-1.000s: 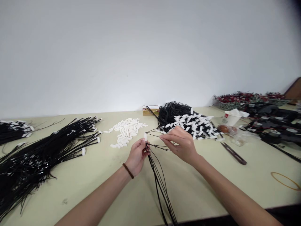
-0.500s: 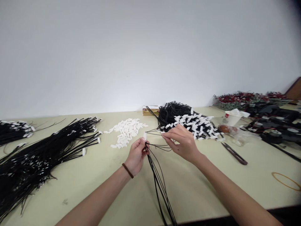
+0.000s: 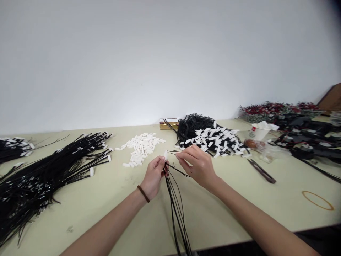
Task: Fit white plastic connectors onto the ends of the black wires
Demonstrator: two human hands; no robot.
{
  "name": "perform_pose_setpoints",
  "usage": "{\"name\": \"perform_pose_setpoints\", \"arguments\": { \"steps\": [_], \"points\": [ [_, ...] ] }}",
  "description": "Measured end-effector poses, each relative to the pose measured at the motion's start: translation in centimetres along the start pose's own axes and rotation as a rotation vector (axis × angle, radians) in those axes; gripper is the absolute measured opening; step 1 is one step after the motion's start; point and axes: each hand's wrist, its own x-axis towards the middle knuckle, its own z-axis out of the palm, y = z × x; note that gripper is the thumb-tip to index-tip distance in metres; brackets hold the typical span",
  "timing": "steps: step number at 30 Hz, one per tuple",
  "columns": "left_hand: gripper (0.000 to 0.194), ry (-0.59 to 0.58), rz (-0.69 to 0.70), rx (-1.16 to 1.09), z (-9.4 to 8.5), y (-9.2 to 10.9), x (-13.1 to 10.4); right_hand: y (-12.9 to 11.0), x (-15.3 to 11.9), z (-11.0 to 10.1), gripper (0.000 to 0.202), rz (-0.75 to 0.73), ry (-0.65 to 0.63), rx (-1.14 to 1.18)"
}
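My left hand pinches a small white connector upright between thumb and fingers. Several black wires run from beneath it down past the table's front edge. To its right, my right hand pinches thin black wires whose ends point toward the connector. Whether the tips touch the connector is too small to tell. More wires pass below the right fingers. Behind the hands lies a pile of loose white connectors; behind the right hand is a heap of black wires with white connectors.
Black cable bundles cover the left of the table. At the right are tweezers or snips, a yellow ring, a paper cup, a plastic bag and black parts. A gold box stands by the wall.
My right hand has moved left, closer to the connector, bringing the wire ends nearer to it. The whole view has shifted slightly. My left hand still grips the connector.
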Motion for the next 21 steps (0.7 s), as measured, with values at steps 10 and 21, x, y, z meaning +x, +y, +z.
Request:
{"name": "perform_pose_setpoints", "arguments": {
  "steps": [10, 21],
  "points": [
    [0.034, -0.027, -0.019, -0.03, 0.05, 0.27, -0.06, 0.2, 0.07, -0.11, 0.013, -0.014, -0.01, -0.018],
    [0.034, -0.058, 0.029, 0.076, -0.13, 0.28, 0.08, -0.11, 0.3, -0.28, 0.009, -0.026, 0.019, -0.008]
  ]
}}
